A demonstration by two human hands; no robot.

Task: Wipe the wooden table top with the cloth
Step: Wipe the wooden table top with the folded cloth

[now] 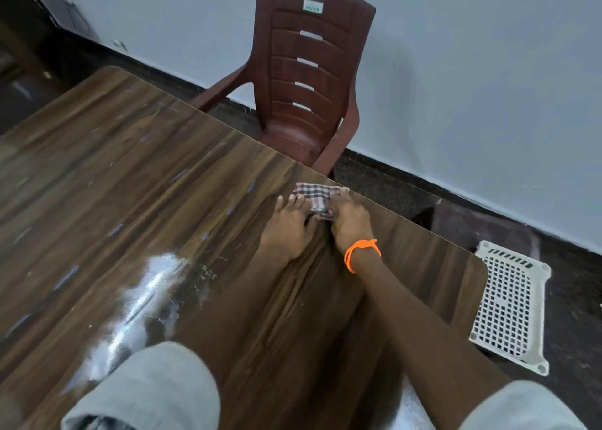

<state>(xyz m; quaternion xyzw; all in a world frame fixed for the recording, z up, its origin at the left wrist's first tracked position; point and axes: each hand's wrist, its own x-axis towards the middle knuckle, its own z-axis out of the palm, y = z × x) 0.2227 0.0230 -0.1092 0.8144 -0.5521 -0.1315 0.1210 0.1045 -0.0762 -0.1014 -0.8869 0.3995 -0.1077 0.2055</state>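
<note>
both hands press the checked cloth [315,198] flat against the wooden counter [136,182], right at its far edge near the chair. the left hand [288,231] lies palm down with its fingers [294,206] spread over the near left part of the cloth; the right hand [350,221] has its fingers [340,196] curled over the cloth's right end, pinning it rather than gripping it in a fist.

the main risk, as i judge it, is the edge: the cloth sits touching the counter's far rim, so a push further outward could carry it off onto the floor. a second risk is coverage. pale streaks and a white smeared patch [153,286] lie well apart from the cloth, on the near left of the counter, and short strokes kept at the far edge would leave them unwiped. the wet-looking shine there may also just spread if the cloth is dragged through once.

counted: one cloth, two hands, one counter, one dark red plastic chair [304,81] behind the far edge, one white perforated plastic stool [511,305] on the floor to the right, one orange thread bracelet [360,252] on the right wrist.
</note>
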